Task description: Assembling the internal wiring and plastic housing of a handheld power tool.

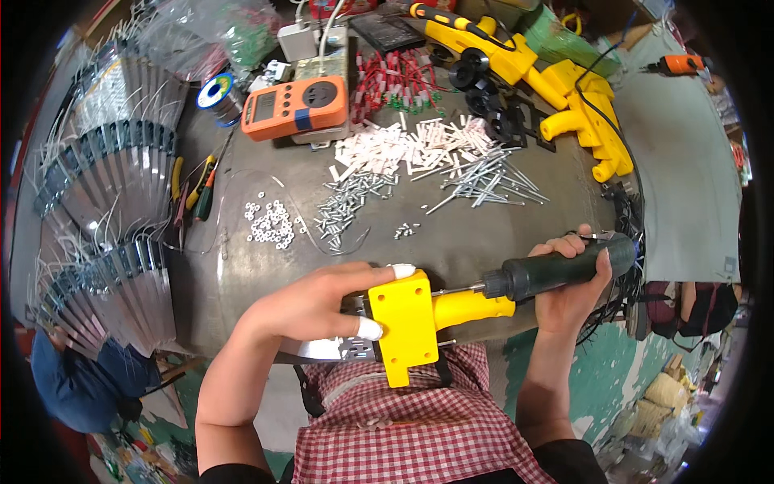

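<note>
My left hand point(310, 305) grips a yellow plastic tool housing point(415, 321) with a metal plate under it, held just above the near edge of the grey table point(451, 234); white tape covers two fingertips. My right hand point(574, 286) is closed around the dark green handle of an electric screwdriver point(556, 270). Its metal bit points left and meets the right side of the yellow housing.
On the table lie piles of screws point(347, 206), long screws point(488, 179), white nuts point(270, 222) and white tubes point(403, 147). Further back are an orange meter point(294, 106), several yellow housings point(564, 89), black rings point(484, 89), pliers point(193, 189). Fanned metal plates point(105, 202) fill the left.
</note>
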Demonstrator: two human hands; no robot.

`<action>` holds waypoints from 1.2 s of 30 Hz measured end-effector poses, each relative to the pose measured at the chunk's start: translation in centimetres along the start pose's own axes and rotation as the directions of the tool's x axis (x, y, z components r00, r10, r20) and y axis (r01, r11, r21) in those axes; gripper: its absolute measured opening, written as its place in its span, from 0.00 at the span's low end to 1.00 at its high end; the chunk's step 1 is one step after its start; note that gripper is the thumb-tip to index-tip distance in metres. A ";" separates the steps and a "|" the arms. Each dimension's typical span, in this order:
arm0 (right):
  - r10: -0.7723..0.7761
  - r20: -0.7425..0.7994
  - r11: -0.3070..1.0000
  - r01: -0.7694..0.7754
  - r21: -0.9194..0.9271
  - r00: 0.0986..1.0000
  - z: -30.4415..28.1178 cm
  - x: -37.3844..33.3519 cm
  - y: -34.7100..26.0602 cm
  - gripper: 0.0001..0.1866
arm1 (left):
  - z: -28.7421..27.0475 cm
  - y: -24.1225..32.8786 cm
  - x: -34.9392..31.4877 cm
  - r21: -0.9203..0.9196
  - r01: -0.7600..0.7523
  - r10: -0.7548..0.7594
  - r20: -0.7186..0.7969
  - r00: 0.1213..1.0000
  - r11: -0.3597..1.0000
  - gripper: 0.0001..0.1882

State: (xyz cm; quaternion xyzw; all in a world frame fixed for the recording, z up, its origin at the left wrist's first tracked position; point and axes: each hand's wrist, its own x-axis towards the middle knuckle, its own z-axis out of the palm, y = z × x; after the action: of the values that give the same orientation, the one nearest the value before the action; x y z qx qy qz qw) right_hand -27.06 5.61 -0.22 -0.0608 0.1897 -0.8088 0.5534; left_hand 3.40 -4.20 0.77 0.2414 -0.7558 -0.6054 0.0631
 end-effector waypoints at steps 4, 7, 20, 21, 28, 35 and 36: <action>-0.015 -0.056 0.999 0.013 -0.035 0.998 -0.7 0.4 -0.1 0.18 | 0.1 -0.1 0.5 -0.004 0.010 -0.010 -0.003 1.000 1.000 0.39; -0.018 -0.052 0.998 0.015 -0.053 0.998 -0.3 0.5 0.1 0.17 | -0.1 -0.3 0.7 -0.025 -0.012 0.012 -0.001 1.000 1.000 0.39; -0.008 -0.096 0.980 -0.011 -0.197 0.995 1.3 0.7 1.5 0.19 | 0.4 -0.2 -0.5 0.084 -0.051 0.057 -0.073 0.996 0.995 0.39; -0.024 -0.103 0.979 0.002 -0.204 0.994 0.8 0.3 1.3 0.20 | 0.6 0.1 -0.8 0.132 -0.011 0.025 -0.103 0.994 0.991 0.37; -0.079 -0.072 0.979 0.064 -0.192 0.994 0.1 0.4 1.4 0.22 | -0.7 -2.1 -3.1 0.424 0.329 0.122 -0.749 0.652 0.844 0.11; -0.063 -0.032 0.989 0.058 -0.135 0.998 0.3 0.2 1.4 0.22 | -1.7 -2.1 -1.5 0.798 0.391 0.291 -0.551 0.782 0.458 0.11; -0.072 -0.036 0.989 0.067 -0.134 0.997 0.3 0.2 1.4 0.22 | -1.7 -2.0 -1.4 0.803 0.382 0.294 -0.542 0.788 0.457 0.11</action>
State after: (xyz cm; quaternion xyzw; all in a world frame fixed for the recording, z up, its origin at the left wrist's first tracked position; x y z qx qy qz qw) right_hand -25.81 4.91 -0.48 -0.0874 0.2521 -0.8143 0.5155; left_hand 5.83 -5.41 -0.42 0.4410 -0.8844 -0.0078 0.1528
